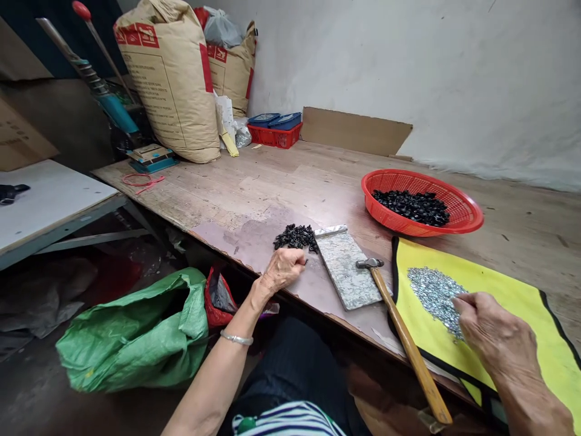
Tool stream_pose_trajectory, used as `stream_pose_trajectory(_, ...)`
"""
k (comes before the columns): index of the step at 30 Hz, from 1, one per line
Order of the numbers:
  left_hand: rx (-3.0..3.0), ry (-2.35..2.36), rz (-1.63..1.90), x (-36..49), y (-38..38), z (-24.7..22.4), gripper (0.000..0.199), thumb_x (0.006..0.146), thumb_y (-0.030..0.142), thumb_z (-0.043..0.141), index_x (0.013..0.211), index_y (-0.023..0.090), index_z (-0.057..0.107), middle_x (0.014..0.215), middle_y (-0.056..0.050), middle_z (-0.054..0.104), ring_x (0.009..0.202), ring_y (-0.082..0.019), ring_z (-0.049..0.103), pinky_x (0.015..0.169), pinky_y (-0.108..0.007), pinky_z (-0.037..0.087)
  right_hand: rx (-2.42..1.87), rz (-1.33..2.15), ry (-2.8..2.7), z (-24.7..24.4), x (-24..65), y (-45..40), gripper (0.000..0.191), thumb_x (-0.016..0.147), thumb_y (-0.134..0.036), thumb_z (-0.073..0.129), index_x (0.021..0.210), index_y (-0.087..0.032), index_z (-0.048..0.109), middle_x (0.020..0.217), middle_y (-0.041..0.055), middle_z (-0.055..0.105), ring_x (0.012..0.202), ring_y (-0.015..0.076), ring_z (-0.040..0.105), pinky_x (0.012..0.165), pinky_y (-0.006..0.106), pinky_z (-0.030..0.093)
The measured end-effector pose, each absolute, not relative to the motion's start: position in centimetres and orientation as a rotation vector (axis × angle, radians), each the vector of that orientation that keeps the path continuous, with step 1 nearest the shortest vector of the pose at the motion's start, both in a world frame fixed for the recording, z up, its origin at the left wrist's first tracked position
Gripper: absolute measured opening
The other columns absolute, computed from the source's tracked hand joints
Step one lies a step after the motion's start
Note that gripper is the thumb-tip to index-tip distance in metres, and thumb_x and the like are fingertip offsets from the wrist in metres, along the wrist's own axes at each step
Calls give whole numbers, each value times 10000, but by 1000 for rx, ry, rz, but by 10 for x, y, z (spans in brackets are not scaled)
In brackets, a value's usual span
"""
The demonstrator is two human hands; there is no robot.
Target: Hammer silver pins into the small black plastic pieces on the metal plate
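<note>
My left hand (285, 268) is closed just in front of a heap of small black parts (295, 237), and a dark bit of one shows at its fingertips. On a yellow cloth with black edging (508, 284) lies a spread of small shiny metal pieces (436, 295). My right hand (497, 333) pinches at the right side of these pieces; what is between its fingertips is hidden. Between my hands, a speckled stone slab (347, 266) lies flat. A hammer with a wooden handle (408, 339) rests its head on the slab, its handle sticking out over the table edge.
Behind the cloth stands a red plastic basket (467, 221) of black parts. Large paper sacks (172, 91), a red crate (276, 136) and a teal lever press (113, 112) stand farther back. A green woven sack (136, 339) lies below the table's left edge.
</note>
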State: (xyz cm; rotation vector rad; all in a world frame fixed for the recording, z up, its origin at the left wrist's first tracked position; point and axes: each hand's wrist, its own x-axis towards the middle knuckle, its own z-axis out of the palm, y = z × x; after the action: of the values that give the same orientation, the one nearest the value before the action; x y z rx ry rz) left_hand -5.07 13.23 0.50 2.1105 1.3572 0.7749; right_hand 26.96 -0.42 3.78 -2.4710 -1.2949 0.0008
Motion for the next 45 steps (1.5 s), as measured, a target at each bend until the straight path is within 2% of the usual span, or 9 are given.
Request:
stream_pose_trajectory(4, 1865, 1462, 942, -59, 127, 0, 72, 705, 157, 525, 646, 176, 562, 599, 34, 584, 574, -108, 536, 549, -198, 393, -2265, 265, -962, 46, 229, -21, 213, 678, -427, 510, 768, -246, 577, 663, 70, 622, 643, 244, 594, 687, 383, 455)
stream_pose_trajectory(11, 1823, 1855, 716, -27, 119, 8, 185, 714, 371, 649, 753, 190, 637, 721, -49, 649, 709, -191, 590, 617, -267, 386, -1839, 772, -1226, 15, 149, -31, 302, 740, -519, 527, 766, -222, 575, 554, 8, 545, 466, 165, 486, 476, 297, 406)
stream_pose_trajectory(14, 1920, 2034, 527, -14, 114, 9, 248, 756, 413, 612, 811, 174, 649, 838, -108, 644, 765, -243, 604, 615, -298, 381, -1807, 781, -1291, 11, 137, -30, 269, 764, -487, 533, 749, -222, 577, 570, 16, 553, 503, 172, 503, 479, 288, 394)
stream_pose_trajectory(19, 2052, 2047, 536, -9, 109, 0, 173, 842, 250, 479, 840, 208, 647, 936, -78, 601, 741, -207, 604, 577, -284, 352, -1773, 766, -1334, 20, 132, -25, 225, 789, -429, 519, 711, -221, 552, 573, 13, 543, 523, 167, 504, 489, 276, 390)
stream_pose_trajectory(29, 1928, 2122, 594, 4, 122, 5, 250, 802, 403, 572, 892, 174, 620, 910, -108, 638, 806, -257, 620, 642, -314, 417, -1671, 780, -1354, 20, 118, -7, 222, 781, -407, 496, 705, -201, 526, 538, -9, 510, 449, 131, 453, 437, 249, 363)
stream_pose_trajectory(33, 2002, 2035, 613, 6, 126, 3, 119, 812, 193, 520, 859, 174, 627, 909, -107, 641, 799, -247, 627, 649, -313, 430, -1665, 833, -1380, 17, 118, -11, 215, 785, -393, 496, 708, -196, 534, 539, -11, 506, 456, 128, 457, 441, 243, 362)
stream_pose_trajectory(37, 1931, 1749, 923, -10, 111, 1, 20, 758, 167, 583, 739, 172, 586, 886, -83, 633, 832, -219, 621, 696, -297, 451, -1674, 863, -1291, 19, 125, -16, 229, 796, -409, 521, 722, -193, 542, 550, -16, 506, 465, 121, 448, 448, 237, 356)
stream_pose_trajectory(42, 1081, 1139, 1011, -23, 66, 12, 171, 706, 259, 632, 774, 169, 504, 616, -9, 606, 498, -167, 601, 468, -274, 488, -1463, 952, -1180, 34, 122, -19, 211, 813, -377, 564, 733, -182, 571, 605, -20, 518, 504, 101, 453, 492, 222, 376)
stream_pose_trajectory(45, 760, 877, 1017, -18, 38, 22, 270, 613, 258, 717, 758, 134, 526, 532, -8, 600, 454, -176, 598, 430, -299, 523, -1317, 943, -1181, 40, 116, -16, 147, 809, -320, 595, 747, -187, 595, 713, -6, 565, 628, 111, 508, 582, 215, 421)
